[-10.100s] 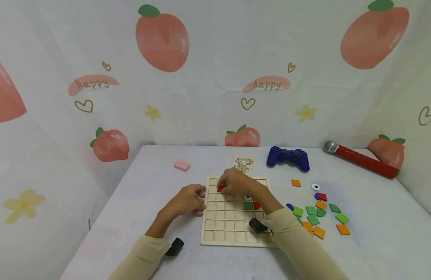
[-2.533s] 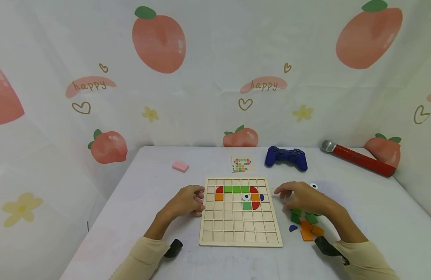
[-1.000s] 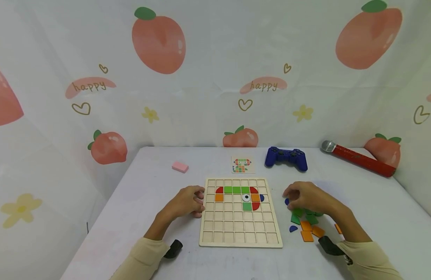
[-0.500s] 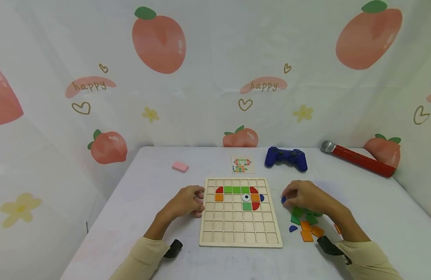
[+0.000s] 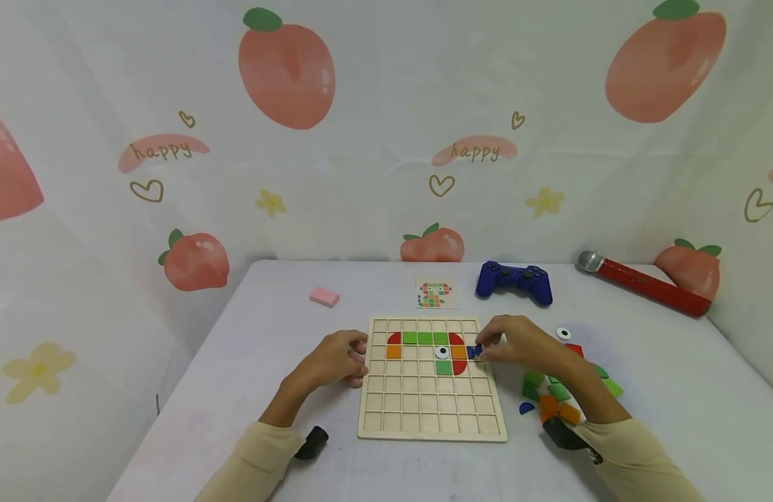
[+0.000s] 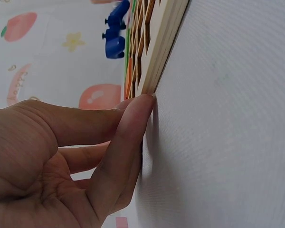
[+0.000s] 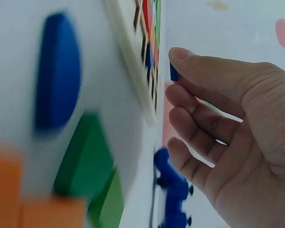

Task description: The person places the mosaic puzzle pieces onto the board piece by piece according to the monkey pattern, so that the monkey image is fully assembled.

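I find the white table [image 5: 279, 348] carrying the work, with the wooden grid board [image 5: 428, 404] near its middle, partly filled. The left hand [image 5: 336, 358] is half open at the board's left edge, fingertips touching the wood; I judge it to be steadying the board rather than gripping it. The right hand [image 5: 518, 341] is over the board's right edge, thumb and index finger closed on one small blue piece, other fingers loosely bent. Beyond the board lies the pattern card [image 5: 436, 293], which I take for the model. Loose tiles [image 5: 549, 408] lie right of the board, partly hidden by the right arm.

The held blue piece [image 5: 478, 349] shows just beside a seated blue piece [image 5: 470, 353]; I cannot tell whether the two touch. I judge the step in hand to be bringing the second blue piece to the pattern. The cell left of the left orange tile [image 5: 394, 352] is bare, so in my assessment the next move calls for carrying the piece left across the board, turning its straight side toward that tile, and setting it flat without nudging seated pieces.
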`<move>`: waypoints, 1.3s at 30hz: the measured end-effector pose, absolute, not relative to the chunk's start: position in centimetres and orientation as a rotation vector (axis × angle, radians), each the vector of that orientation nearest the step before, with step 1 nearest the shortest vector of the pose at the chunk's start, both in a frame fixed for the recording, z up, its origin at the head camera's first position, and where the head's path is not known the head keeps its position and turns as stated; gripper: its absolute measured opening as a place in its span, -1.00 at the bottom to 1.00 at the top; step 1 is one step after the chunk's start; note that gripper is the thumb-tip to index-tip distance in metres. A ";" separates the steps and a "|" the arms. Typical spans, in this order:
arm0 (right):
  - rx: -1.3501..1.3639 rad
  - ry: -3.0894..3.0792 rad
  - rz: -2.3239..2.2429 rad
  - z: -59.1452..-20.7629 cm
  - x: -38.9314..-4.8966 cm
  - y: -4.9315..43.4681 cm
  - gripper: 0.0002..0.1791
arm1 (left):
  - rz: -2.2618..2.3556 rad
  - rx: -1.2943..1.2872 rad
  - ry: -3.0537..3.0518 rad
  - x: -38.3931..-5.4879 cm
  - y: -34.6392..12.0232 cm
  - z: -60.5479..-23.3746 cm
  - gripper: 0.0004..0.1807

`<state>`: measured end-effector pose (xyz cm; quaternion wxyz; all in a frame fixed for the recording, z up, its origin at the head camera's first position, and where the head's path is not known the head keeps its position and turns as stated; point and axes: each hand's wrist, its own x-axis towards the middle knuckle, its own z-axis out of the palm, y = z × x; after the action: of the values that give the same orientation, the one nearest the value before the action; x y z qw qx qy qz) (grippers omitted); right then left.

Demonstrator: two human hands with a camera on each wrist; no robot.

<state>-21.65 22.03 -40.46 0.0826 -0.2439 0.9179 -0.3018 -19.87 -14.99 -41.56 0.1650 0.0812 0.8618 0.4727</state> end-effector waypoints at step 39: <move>-1.123 2.613 -0.824 -41.2 -24.5 6.6 -0.81 | 1.391 0.271 2.391 -20.0 -15.4 -41.5 -0.31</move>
<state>-24.50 6.65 -41.18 0.0899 -0.3777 0.8789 -0.2771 -19.99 -15.36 -41.54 0.1801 0.0960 0.8462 0.4923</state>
